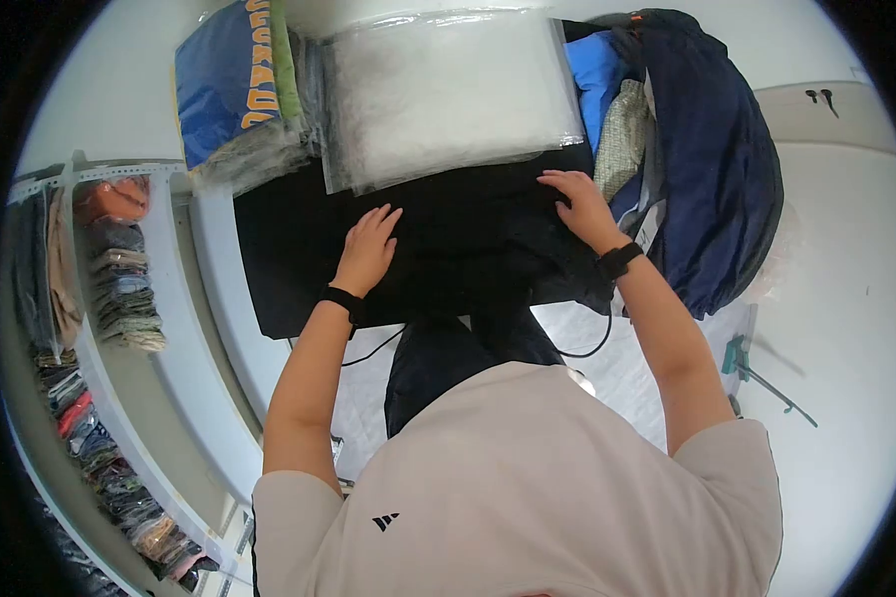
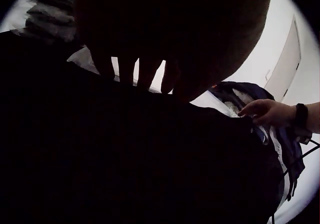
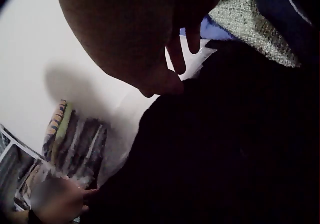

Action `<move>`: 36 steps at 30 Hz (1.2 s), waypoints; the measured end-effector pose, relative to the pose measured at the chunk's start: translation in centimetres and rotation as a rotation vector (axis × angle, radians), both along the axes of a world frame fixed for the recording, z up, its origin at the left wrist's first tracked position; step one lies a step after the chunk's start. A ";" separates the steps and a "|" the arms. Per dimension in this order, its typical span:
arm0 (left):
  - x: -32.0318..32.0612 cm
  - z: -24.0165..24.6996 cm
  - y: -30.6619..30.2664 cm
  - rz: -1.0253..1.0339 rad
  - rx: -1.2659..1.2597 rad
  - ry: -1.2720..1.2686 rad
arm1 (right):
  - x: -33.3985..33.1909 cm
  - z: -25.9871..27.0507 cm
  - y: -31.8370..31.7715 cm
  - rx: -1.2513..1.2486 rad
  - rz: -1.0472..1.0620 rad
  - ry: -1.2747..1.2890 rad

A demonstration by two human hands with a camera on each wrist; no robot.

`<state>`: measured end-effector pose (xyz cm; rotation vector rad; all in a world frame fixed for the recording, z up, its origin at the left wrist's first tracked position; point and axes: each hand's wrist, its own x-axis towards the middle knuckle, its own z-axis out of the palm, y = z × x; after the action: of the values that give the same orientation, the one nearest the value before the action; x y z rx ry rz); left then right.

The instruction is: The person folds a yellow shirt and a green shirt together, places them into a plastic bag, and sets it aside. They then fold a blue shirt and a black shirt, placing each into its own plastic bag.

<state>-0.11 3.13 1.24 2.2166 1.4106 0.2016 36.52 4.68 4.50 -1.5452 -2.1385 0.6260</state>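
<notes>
A black cloth [image 1: 468, 234], its weave and folds hard to make out, lies spread on the work surface in front of the person. On its left part rests the left hand [image 1: 368, 249], fingers extended and slightly spread. The right hand [image 1: 589, 214] lies over the cloth's right side, fingers reaching inward and thumb apart from them in the head view. Just beyond both hands is a stack of clear plastic bags [image 1: 458, 95], overlapping the cloth's far edge. The left wrist view is dark, with the left fingers [image 2: 127, 71] showing as outlines against the cloth.
Bagged garments, a blue one with yellow letters [image 1: 219, 90] on top, are piled at the back left. At the right sit a navy fabric heap [image 1: 712, 169], a grey-green woven cloth [image 1: 622, 139] and a bright blue cloth [image 1: 592, 85]. Shelves [image 1: 119, 408] of folded clothes stand left.
</notes>
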 end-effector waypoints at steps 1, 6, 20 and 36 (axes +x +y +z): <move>-0.2 -0.6 0.0 0.016 -0.011 -0.004 | 0.6 -0.5 0.2 -0.046 0.023 0.007; -0.3 -1.2 1.6 0.077 0.023 0.046 | 1.0 -1.3 0.8 -0.136 0.130 -0.141; -2.6 8.8 0.3 0.052 -0.118 -0.016 | 3.4 -4.1 0.8 -0.256 0.173 -0.211; -7.9 0.3 -2.4 0.456 -0.203 -0.436 | 2.8 -5.1 1.8 -0.473 0.080 -0.224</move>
<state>-7.98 0.71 1.52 1.5426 1.5750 0.6252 39.29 6.51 -0.57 -1.8492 -2.3411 1.0952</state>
